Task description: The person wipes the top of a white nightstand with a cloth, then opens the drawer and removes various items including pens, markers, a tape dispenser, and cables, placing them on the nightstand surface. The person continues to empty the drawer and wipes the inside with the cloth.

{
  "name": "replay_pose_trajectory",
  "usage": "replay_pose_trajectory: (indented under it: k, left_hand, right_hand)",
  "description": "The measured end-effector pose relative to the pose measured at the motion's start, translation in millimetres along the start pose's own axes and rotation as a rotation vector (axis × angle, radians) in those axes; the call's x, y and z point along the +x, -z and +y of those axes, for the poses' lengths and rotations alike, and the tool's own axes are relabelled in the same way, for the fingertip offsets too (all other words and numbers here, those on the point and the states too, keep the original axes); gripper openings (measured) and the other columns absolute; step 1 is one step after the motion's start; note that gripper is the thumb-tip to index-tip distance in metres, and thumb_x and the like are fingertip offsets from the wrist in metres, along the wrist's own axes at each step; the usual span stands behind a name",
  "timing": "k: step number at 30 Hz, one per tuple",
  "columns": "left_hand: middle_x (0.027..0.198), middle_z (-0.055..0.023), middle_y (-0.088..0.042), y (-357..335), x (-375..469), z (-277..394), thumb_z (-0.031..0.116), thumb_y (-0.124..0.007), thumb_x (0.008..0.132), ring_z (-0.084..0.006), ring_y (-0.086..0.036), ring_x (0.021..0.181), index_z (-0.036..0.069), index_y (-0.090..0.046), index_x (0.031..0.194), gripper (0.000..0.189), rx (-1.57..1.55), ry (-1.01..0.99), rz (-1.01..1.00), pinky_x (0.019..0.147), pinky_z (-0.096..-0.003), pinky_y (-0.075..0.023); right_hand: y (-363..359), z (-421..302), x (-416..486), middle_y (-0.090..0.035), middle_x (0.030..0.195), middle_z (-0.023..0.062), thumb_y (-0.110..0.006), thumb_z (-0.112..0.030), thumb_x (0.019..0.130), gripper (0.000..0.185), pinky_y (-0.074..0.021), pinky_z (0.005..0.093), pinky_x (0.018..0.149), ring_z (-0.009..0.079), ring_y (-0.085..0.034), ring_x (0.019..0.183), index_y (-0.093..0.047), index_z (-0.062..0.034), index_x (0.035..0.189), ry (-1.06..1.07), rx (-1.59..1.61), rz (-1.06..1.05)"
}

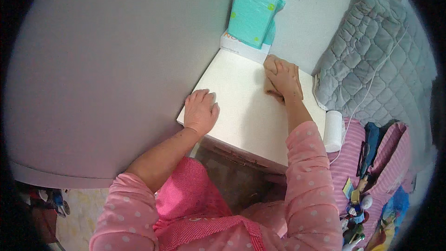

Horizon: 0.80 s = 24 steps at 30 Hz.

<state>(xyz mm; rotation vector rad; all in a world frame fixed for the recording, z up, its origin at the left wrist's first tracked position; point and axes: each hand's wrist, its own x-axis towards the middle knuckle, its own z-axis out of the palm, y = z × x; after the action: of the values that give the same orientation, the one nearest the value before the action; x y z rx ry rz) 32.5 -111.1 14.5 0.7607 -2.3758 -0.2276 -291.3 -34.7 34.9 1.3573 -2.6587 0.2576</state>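
Observation:
A brown cloth [273, 89] lies pressed on the white tabletop [244, 108] of a small cabinet, and my right hand [283, 76] grips it near the back right. My left hand [201, 109] rests palm down on the tabletop's front left corner, holding nothing. Behind the hands, a turquoise plastic packet [252, 15] leans on the wall, in front of or on a white box [244, 50] with printed writing.
A large grey panel [115, 76] borders the tabletop at left. To the right are a folded grey quilted cover [362, 52], a white roll [333, 130], a white cable [374, 71], pink striped fabric [341, 170] and several small items.

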Motion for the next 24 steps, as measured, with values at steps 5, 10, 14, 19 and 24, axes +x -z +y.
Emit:
replay_pose_trajectory:
  k: [5,10,14,19,24]
  left_hand:
    - [0.12,-0.0138,-0.058,-2,-3,-10,0.021,-0.061,0.081,-0.0326,-0.05,0.115,0.006,-0.063,0.108,0.031,0.002,0.016,-0.008,0.1,-0.0468,-0.036]
    - [0.121,-0.0135,-0.057,-2,1,-5,0.021,-0.059,0.082,-0.031,-0.048,0.117,0.005,-0.062,0.107,0.03,-0.005,0.001,-0.007,0.098,-0.0477,-0.0365]
    - [0.12,-0.0122,-0.058,-1,-1,-4,0.02,-0.059,0.082,-0.0301,-0.049,0.116,0.006,-0.063,0.104,0.026,-0.015,0.039,0.011,0.098,-0.0455,-0.037]
    - [0.12,-0.0118,-0.058,-3,0,-5,0.022,-0.057,0.083,-0.0295,-0.049,0.116,0.006,-0.063,0.103,0.026,0.017,0.037,-0.016,0.099,-0.0451,-0.037]
    - [0.12,-0.0121,-0.059,-2,-1,-4,0.021,-0.056,0.083,-0.0297,-0.05,0.116,0.006,-0.063,0.106,0.028,0.025,0.034,-0.002,0.099,-0.045,-0.0369]
  right_hand:
    - [9,-22,-18,-0.042,0.145,0.009,-0.044,-0.055,0.09,0.068,-0.0208,0.0455,0.115,0.0345,-0.038,0.133,-0.038,-0.015,0.144,-0.075,0.092,-0.037]
    - [35,-31,-77,-0.03,0.152,0.0072,-0.05,-0.051,0.089,0.067,-0.0244,0.0435,0.114,0.0336,-0.031,0.137,-0.039,-0.0132,0.144,0.006,-0.017,-0.102]
    - [20,-10,-128,-0.036,0.147,0.0092,-0.053,-0.049,0.088,0.069,-0.0216,0.0489,0.113,0.0366,-0.028,0.136,-0.039,-0.0114,0.144,0.137,0.171,-0.041]
    - [49,8,-204,-0.035,0.148,0.0095,-0.054,-0.049,0.088,0.069,-0.0228,0.051,0.112,0.0388,-0.029,0.135,-0.037,-0.0139,0.145,0.205,0.13,-0.036]
    - [68,19,-251,-0.039,0.144,0.0109,-0.058,-0.046,0.087,0.069,-0.0237,0.0484,0.112,0.0373,-0.03,0.135,-0.041,-0.0096,0.143,0.204,0.151,-0.058]
